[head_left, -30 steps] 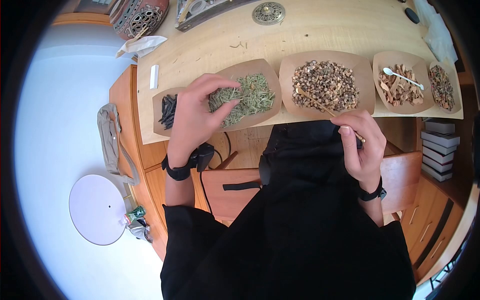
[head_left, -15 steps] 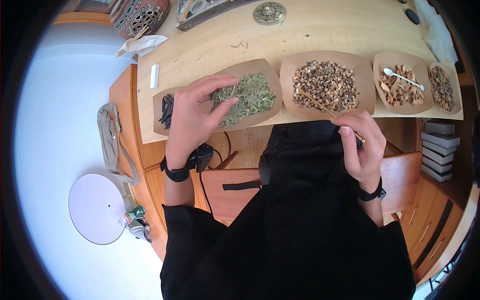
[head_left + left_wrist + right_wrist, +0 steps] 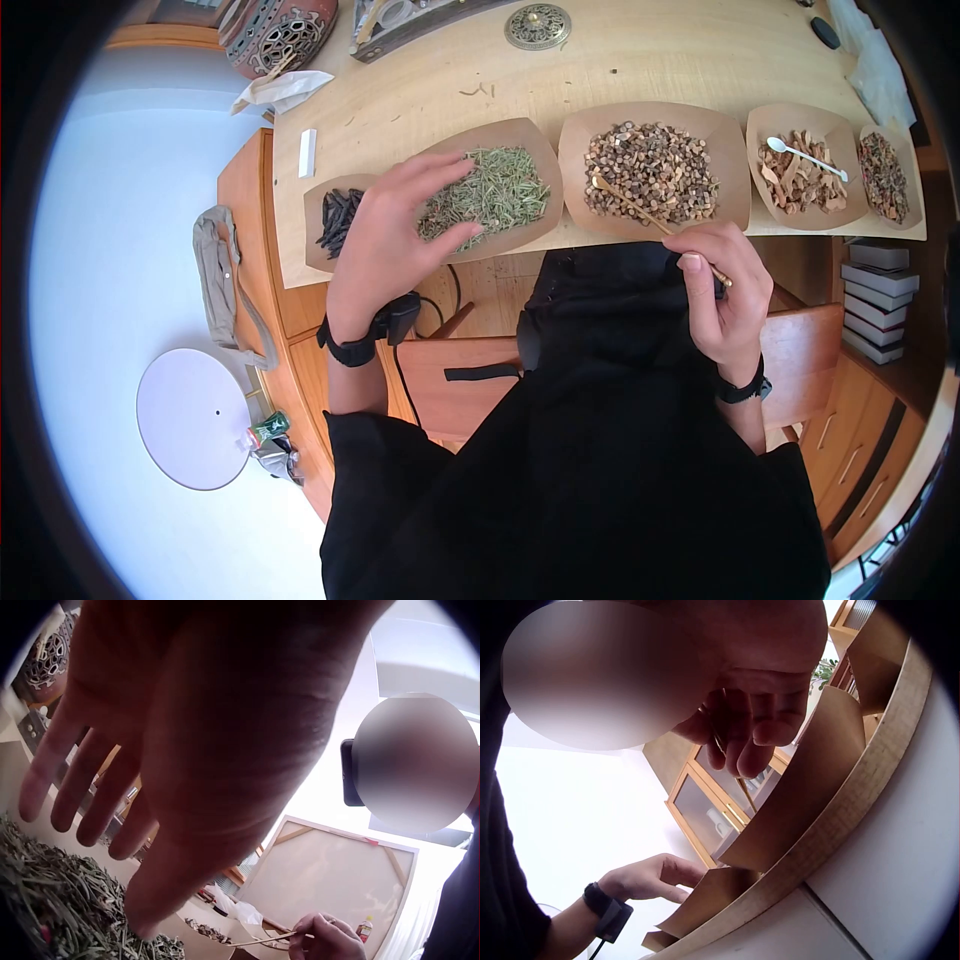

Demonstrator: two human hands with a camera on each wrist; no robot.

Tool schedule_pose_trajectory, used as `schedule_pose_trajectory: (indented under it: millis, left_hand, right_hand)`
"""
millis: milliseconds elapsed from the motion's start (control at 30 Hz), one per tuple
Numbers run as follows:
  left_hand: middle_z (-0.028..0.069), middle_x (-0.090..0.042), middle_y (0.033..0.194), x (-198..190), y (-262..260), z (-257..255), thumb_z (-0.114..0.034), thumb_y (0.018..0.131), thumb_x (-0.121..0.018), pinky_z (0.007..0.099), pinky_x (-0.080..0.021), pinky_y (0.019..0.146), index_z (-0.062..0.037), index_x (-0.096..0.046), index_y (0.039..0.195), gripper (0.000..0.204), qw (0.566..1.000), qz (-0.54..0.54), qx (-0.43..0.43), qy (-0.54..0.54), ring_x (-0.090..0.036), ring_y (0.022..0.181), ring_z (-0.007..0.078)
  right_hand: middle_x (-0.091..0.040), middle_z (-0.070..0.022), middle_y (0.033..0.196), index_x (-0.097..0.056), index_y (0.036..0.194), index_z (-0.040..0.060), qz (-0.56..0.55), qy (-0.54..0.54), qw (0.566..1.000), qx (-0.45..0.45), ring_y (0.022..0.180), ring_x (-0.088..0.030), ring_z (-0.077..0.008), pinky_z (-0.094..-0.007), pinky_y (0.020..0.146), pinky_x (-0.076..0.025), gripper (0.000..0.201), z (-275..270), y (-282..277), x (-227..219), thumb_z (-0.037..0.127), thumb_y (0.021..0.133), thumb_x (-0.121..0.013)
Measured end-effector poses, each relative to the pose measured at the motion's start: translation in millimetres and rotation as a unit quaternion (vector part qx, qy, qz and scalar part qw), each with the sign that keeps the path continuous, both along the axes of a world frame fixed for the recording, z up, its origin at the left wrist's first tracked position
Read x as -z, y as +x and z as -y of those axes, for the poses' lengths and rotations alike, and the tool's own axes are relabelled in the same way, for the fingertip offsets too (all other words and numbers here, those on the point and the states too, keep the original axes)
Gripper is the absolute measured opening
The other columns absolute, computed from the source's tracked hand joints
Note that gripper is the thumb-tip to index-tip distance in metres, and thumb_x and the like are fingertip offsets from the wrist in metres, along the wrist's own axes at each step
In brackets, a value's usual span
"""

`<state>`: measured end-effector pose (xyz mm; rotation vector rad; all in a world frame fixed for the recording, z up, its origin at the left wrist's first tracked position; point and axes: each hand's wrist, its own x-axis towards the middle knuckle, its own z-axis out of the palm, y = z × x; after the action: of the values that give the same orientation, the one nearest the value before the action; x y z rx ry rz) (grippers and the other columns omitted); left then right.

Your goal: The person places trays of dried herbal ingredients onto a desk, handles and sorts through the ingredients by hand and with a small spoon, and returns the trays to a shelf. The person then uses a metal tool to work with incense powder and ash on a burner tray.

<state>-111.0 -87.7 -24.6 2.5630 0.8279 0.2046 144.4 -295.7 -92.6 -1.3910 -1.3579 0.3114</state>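
Note:
My left hand (image 3: 385,240) hovers over a paper tray (image 3: 515,130) of dried green herb stems (image 3: 505,190), fingers spread, thumb apart, nothing between them. The left wrist view shows its loosely extended fingers (image 3: 75,780) just above the stems. My right hand (image 3: 728,290) pinches a thin brass-coloured spoon (image 3: 640,209) between thumb and fingers. The spoon's small bowl lies over the brown chopped pieces (image 3: 650,165) in the middle paper tray (image 3: 730,140). In the right wrist view the spoon's shaft (image 3: 747,795) points past the tray's side.
Dark sticks (image 3: 338,222) lie in the leftmost tray. To the right are a tray of wood chips (image 3: 800,185) with a white spoon (image 3: 810,157) on top and a tray of mixed bits (image 3: 884,178). A pierced brass lid (image 3: 537,26) sits farther back, near a patterned pot (image 3: 280,38).
The left hand's thumb and fingers have spread wider apart, and the hand has shifted slightly left. The right hand and its spoon stay in place.

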Motion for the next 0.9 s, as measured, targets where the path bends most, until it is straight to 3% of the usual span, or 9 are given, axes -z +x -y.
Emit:
schedule_pose_trajectory:
  millis: [233, 400, 833, 900]
  left_hand:
    - [0.0135, -0.065, 0.128, 2, -9, 0, -0.010, 0.076, -0.082, 0.0376, -0.054, 0.086, -0.0092, -0.061, 0.140, 0.068, 0.998, -0.053, 0.010, -0.029, -0.064, 0.101, 0.0277]
    - [0.0110, -0.062, 0.114, 9, -5, -3, -0.006, 0.075, -0.079, 0.0350, -0.053, 0.084, -0.0103, -0.062, 0.134, 0.061, 0.998, -0.024, -0.011, -0.048, -0.062, 0.100, 0.0272]
    - [0.0080, -0.063, 0.105, 16, -5, -11, -0.001, 0.075, -0.074, 0.0320, -0.049, 0.075, -0.0067, -0.063, 0.116, 0.043, 0.998, -0.001, -0.008, -0.068, -0.060, 0.092, 0.0216]
    - [0.0080, -0.065, 0.103, 16, -5, -10, 0.000, 0.074, -0.072, 0.0307, -0.048, 0.072, -0.0054, -0.065, 0.113, 0.040, 0.997, 0.000, -0.028, -0.071, -0.057, 0.084, 0.0204]
  right_hand:
    - [-0.072, -0.0156, 0.095, -0.072, 0.103, -0.0020, -0.005, -0.007, 1.000, 0.001, 0.081, -0.070, -0.0253, -0.0314, 0.069, -0.056, 0.012, 0, -1, -1, -0.005, 0.094, -0.064]
    - [-0.072, -0.0154, 0.096, -0.072, 0.103, -0.0018, -0.002, -0.009, 1.000, 0.002, 0.082, -0.070, -0.0252, -0.0314, 0.069, -0.056, 0.013, 0, -1, 0, -0.005, 0.094, -0.064]
    - [-0.072, -0.0157, 0.096, -0.072, 0.103, -0.0017, 0.006, -0.006, 1.000, 0.001, 0.083, -0.071, -0.0264, -0.0323, 0.070, -0.056, 0.012, 0, -1, -1, -0.005, 0.093, -0.065]
    - [-0.072, -0.0156, 0.096, -0.072, 0.103, -0.0018, 0.003, -0.007, 1.000, 0.001, 0.083, -0.071, -0.0264, -0.0324, 0.070, -0.056, 0.012, 0, -1, -1, -0.005, 0.093, -0.065]
